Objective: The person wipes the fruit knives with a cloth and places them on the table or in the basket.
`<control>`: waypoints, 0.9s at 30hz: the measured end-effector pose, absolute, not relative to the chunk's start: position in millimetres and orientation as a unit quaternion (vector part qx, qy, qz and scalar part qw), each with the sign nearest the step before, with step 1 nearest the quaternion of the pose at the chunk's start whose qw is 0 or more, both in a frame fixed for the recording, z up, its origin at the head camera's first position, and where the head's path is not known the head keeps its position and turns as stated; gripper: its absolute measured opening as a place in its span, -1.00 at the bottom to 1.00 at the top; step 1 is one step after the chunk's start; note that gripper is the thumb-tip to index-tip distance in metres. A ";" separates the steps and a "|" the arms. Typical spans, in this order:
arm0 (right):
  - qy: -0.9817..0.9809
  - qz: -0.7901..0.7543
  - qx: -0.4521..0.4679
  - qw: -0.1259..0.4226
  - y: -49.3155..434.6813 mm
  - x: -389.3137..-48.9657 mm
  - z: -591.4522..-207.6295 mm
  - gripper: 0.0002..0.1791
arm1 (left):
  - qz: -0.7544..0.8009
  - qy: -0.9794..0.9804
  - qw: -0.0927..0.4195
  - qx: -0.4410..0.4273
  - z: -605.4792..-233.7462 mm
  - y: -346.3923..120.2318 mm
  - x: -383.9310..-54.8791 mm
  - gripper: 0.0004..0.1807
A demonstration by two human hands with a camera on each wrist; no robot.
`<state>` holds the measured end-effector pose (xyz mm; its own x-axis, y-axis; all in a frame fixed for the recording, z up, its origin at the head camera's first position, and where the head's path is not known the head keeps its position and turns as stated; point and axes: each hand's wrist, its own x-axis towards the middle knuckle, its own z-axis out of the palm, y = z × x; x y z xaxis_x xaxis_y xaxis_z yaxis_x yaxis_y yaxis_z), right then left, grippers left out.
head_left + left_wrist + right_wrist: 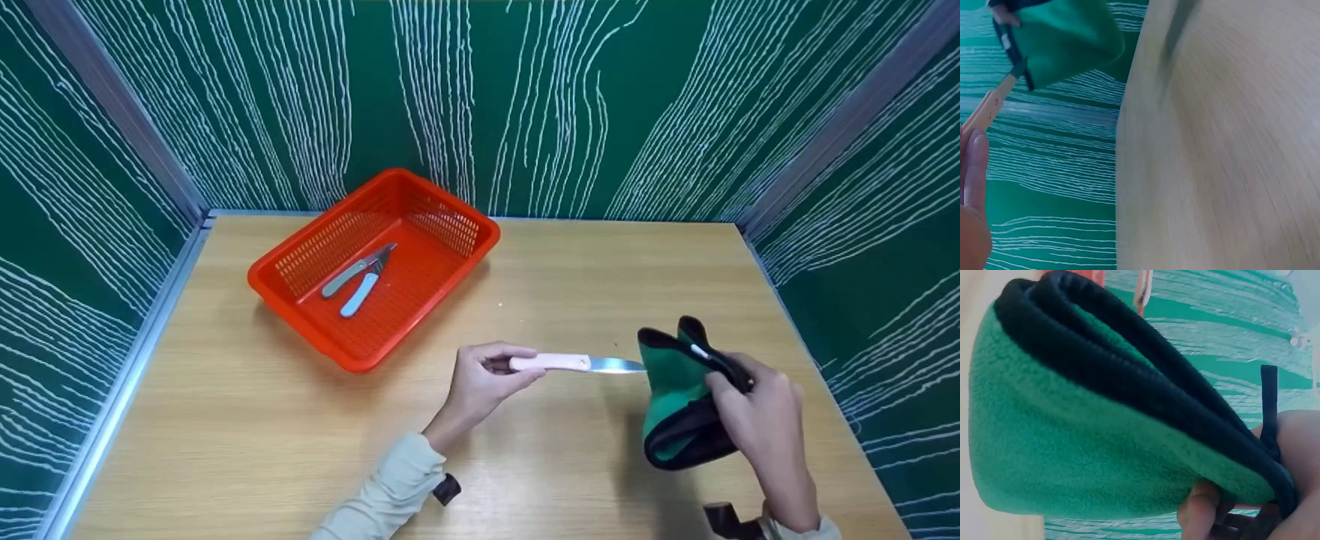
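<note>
Over the middle of the table my left hand (484,379) pinches the pale pink handle of a small knife (551,362) between thumb and fingers. Its blade points right, and the tip reaches the near edge of a green cloth (670,379) with black edging. My right hand (769,412) grips that cloth by its black-bordered side, and the cloth hangs folded. The right wrist view shows the fuzzy green cloth (1072,433) bunched in folds, with a black loop (1269,402) at its edge. In the left wrist view the blade tip overlaps the cloth's dark border.
A red plastic basket (354,363) stands at the back left of the wooden table (570,277). Inside lie a knife with a grey-green handle (345,277) and a tool with a light blue handle (360,295). Green panels with white lines (502,112) enclose the back and sides.
</note>
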<state>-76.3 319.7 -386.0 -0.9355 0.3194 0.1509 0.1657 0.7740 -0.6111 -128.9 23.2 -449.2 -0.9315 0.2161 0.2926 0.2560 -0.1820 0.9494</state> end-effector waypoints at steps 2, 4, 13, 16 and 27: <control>-0.933 0.311 -0.120 0.136 313.0 -76.3 -379.5 -0.66 | -0.750 -0.634 0.018 -0.190 -446.6 22.0 -125.0 -0.74; -0.932 0.312 -0.107 0.152 306.0 -75.5 -373.4 -0.68 | -0.752 -0.629 0.026 -0.193 -444.5 21.3 -121.8 -0.75; -0.907 0.321 0.043 0.269 266.4 -67.3 -363.7 -0.70 | -0.755 -0.615 0.080 -0.214 -435.5 19.5 -107.4 -0.76; -0.905 0.281 0.140 0.288 253.6 -65.1 -369.6 -0.56 | -0.762 -0.602 0.100 -0.218 -433.6 20.6 -103.5 -0.75; -0.924 0.144 0.236 0.265 233.6 -61.2 -386.9 -0.47 | -0.779 -0.552 0.166 -0.246 -460.2 21.1 -112.0 -0.76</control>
